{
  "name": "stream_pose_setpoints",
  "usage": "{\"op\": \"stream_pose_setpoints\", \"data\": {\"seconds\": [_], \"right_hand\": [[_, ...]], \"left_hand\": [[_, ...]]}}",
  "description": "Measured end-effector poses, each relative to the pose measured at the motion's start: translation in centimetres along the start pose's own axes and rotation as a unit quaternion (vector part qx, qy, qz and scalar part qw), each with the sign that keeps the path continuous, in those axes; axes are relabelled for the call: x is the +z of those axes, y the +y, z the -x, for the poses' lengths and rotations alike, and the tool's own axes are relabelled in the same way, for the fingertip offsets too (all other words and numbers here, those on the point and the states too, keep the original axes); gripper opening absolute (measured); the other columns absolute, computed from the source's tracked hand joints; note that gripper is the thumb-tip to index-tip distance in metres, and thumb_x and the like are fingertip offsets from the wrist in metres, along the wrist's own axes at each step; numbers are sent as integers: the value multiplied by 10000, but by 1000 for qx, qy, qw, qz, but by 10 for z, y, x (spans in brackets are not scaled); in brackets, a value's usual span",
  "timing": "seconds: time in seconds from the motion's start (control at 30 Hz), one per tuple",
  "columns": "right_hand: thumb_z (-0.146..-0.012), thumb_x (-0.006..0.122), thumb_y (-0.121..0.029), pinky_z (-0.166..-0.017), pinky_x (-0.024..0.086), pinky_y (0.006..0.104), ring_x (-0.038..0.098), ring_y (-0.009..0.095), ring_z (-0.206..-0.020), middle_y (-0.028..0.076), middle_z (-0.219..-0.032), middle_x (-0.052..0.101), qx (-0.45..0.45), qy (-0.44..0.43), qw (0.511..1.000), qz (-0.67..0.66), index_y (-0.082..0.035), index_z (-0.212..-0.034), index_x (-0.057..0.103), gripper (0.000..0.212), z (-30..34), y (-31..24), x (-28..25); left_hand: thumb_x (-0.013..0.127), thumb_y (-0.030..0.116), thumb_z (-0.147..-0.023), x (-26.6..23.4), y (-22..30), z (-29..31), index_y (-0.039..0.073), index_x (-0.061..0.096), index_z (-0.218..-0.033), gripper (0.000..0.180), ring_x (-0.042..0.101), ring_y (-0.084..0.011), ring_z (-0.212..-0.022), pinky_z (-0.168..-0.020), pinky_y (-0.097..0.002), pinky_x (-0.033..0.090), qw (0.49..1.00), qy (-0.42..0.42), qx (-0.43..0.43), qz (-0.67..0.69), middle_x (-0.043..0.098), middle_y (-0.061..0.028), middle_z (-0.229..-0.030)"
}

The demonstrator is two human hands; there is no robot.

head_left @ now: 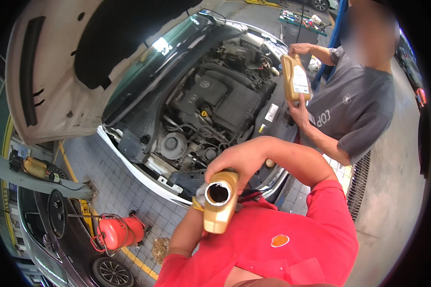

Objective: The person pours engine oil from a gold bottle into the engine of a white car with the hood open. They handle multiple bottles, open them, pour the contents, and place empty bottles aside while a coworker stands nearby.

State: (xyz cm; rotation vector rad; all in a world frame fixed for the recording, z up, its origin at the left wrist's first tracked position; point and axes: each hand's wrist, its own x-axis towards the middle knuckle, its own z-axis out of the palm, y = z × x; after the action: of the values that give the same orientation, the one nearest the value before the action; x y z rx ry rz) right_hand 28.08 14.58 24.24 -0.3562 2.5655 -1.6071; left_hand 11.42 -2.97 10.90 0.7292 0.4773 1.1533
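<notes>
An uncapped gold bottle [217, 216] is gripped by a curled right hand [240, 161] and partly hidden left hand [200, 194].

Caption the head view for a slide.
Right hand and left hand hold an open gold bottle beside an exposed car engine; a co-worker holds another bottle.

The gold bottle [219, 216] in the hands [240, 163] faces the camera, mouth open.

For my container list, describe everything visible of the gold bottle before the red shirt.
The gold bottle looks like glossy plastic. Its round mouth, uncapped, white-rimmed and dark inside, faces the camera; contents are unclear. Before the red shirt, the right grip clasps its far side; the gloved left grip, partly hidden, holds it from behind.
</notes>
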Motion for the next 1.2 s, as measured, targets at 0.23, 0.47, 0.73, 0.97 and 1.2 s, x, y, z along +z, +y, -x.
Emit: {"op": "stream_pose_setpoints", "data": {"seconds": [0.23, 0.47, 0.73, 0.97, 1.2], "right_hand": [[-809, 974, -248, -1185, 448, 408, 572, 239, -1399, 124, -1501, 616, -22, 59, 993, -103, -30, -1556, 522, 900, -5, 8, 1], [-1009, 748, -293, -1237, 384, 434, 494, 295, -1483, 176, -1575, 519, -18, 447, 893, -53, 18, -1572, 477, 698, -6, 27, 85], [-849, 938, -284, -1203, 406, 423, 521, 278, -1431, 170, -1503, 543, 127, 634, 763, 0, -4, -1590, 342, 991, -34, 62, 136], [-814, 952, -128, -1128, 484, 375, 602, 184, -1318, 77, -1396, 641, 136, 694, 704, -71, -55, -1499, 450, 852, -22, 97, 111], [-789, 940, -38, -1172, 450, 371, 575, 169, -1349, 52, -1430, 633, 107, 670, 702, -215, -54, -1539, 474, 883, 16, 158, 100]], "left_hand": [[862, 251, -892, 26, -1, 18, 107, 448, -1553, 792, 596, -241, -1220, -982, -405, 542, 979, 15, 139, -148, 563, -92, -1439], [712, 379, -1022, -90, -21, -2, 81, 464, -1559, 662, 672, -292, -1265, -1035, -450, 608, 978, 168, 94, -83, 616, -124, -1459], [810, 340, -974, -78, -21, -42, 34, 550, -1500, 662, 733, -343, -1198, -955, -439, 661, 961, 71, 113, 242, 689, -165, -1414], [783, 193, -984, -99, -36, -64, 25, 530, -1493, 592, 750, -336, -1142, -926, -420, 657, 965, 36, 7, 261, 703, -182, -1354], [839, 65, -907, -125, -33, -89, 32, 559, -1474, 633, 725, -154, -993, -752, -288, 603, 988, 131, -51, -63, 737, -88, -1264]]}}
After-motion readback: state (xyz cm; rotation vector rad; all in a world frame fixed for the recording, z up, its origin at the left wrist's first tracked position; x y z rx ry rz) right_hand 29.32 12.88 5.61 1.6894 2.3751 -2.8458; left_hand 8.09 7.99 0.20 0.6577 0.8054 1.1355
